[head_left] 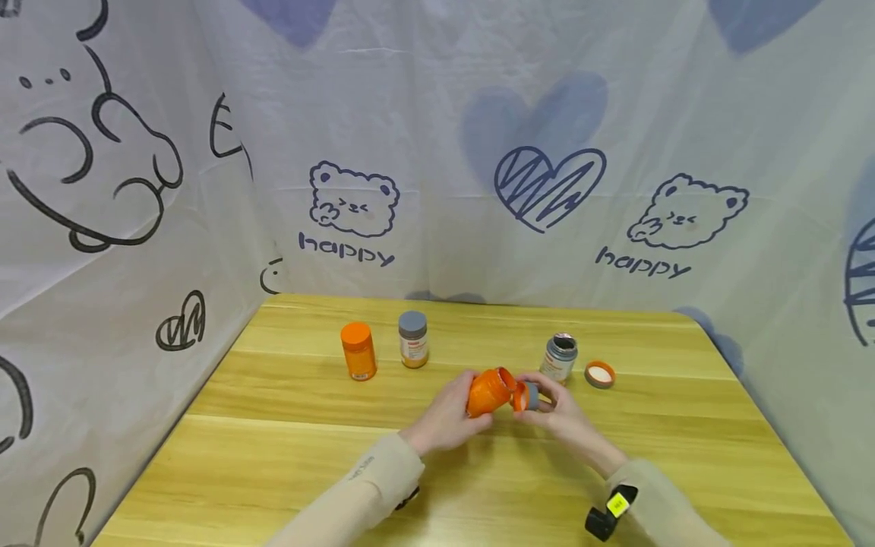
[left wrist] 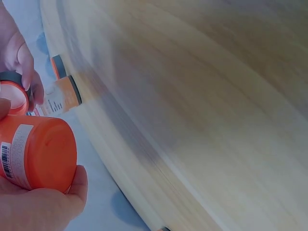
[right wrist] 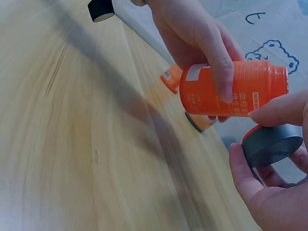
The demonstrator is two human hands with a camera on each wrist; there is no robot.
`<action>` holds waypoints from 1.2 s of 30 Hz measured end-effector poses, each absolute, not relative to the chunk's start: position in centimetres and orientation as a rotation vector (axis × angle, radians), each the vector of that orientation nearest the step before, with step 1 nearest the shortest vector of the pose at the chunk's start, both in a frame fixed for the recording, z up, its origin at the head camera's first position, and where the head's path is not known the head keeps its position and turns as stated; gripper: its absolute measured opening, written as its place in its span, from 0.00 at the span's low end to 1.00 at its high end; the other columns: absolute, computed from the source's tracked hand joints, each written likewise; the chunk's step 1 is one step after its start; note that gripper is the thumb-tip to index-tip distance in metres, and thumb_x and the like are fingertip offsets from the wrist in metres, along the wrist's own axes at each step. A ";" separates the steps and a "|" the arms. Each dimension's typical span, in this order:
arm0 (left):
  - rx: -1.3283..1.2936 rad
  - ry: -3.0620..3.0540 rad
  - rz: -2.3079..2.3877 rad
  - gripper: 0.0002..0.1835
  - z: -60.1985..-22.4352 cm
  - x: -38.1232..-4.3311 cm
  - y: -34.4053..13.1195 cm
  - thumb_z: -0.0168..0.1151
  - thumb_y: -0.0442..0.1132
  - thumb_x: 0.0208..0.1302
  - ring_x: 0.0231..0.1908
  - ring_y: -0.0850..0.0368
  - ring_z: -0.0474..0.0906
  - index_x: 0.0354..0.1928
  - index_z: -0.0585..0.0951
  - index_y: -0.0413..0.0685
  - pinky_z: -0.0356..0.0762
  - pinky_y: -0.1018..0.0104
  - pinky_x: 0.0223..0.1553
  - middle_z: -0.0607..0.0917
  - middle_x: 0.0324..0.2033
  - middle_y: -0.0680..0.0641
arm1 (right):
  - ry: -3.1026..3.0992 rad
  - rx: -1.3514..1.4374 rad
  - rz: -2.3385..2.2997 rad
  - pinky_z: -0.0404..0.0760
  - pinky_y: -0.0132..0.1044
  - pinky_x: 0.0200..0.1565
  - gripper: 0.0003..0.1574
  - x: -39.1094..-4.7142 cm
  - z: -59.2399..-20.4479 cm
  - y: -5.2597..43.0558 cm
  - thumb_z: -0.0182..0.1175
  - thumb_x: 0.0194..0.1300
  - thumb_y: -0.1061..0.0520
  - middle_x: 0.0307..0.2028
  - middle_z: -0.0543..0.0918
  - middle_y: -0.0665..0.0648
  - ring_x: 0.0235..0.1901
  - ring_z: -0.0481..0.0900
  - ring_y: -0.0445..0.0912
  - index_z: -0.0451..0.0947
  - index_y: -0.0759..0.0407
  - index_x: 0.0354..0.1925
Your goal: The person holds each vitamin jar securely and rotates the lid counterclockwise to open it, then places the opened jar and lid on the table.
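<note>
My left hand point(head_left: 450, 414) grips an orange bottle point(head_left: 488, 393), tilted with its uncapped mouth toward the right. In the right wrist view the orange bottle point(right wrist: 231, 89) lies nearly level, the thumb across its printed side. My right hand point(head_left: 557, 414) pinches a grey cap point(head_left: 532, 396) with an orange inside, held close to the bottle's mouth. The left wrist view shows the cap point(left wrist: 13, 96) with its hollow side facing the bottle. Just behind the right hand stands an uncapped grey bottle point(head_left: 559, 357) with a white label.
An orange cap point(head_left: 600, 374) with a white inside lies at the right of the grey bottle. Farther left stand a capped orange bottle point(head_left: 358, 352) and a grey-capped bottle point(head_left: 413, 339). A printed cloth point(head_left: 437, 190) hangs behind the wooden table point(head_left: 273, 463).
</note>
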State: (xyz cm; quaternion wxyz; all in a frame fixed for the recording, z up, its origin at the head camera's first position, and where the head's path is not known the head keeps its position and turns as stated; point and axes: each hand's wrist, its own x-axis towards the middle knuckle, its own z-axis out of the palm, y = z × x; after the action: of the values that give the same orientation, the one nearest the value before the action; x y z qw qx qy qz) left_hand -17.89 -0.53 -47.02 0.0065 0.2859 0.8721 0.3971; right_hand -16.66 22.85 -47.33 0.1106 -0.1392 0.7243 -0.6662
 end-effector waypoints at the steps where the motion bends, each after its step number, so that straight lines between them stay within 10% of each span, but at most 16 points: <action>1: 0.900 2.727 1.246 0.27 -47.0 -17.9 -0.4 0.65 0.39 0.61 0.38 0.59 0.74 0.61 0.70 0.43 0.73 0.69 0.41 0.80 0.45 0.46 | 2.130 -0.402 -1.958 0.83 0.31 0.49 0.40 -16.6 -47.4 23.0 0.66 0.62 0.67 0.61 0.68 0.71 0.53 0.81 0.46 0.61 0.72 0.68; 36: 0.937 2.654 1.243 0.33 -46.2 -18.0 7.9 0.69 0.51 0.63 0.46 0.62 0.77 0.65 0.70 0.48 0.76 0.71 0.52 0.81 0.52 0.49 | 2.793 -0.318 -1.559 0.80 0.29 0.42 0.35 -15.4 -47.5 31.7 0.73 0.58 0.60 0.53 0.79 0.68 0.42 0.80 0.41 0.71 0.68 0.61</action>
State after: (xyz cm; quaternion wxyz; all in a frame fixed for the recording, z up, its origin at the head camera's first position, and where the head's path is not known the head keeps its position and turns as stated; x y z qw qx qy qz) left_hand -18.00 7.91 -46.23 0.0326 0.3044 0.8621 0.4037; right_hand -15.43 31.71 -47.47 -0.0363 -0.0988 0.8684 -0.4846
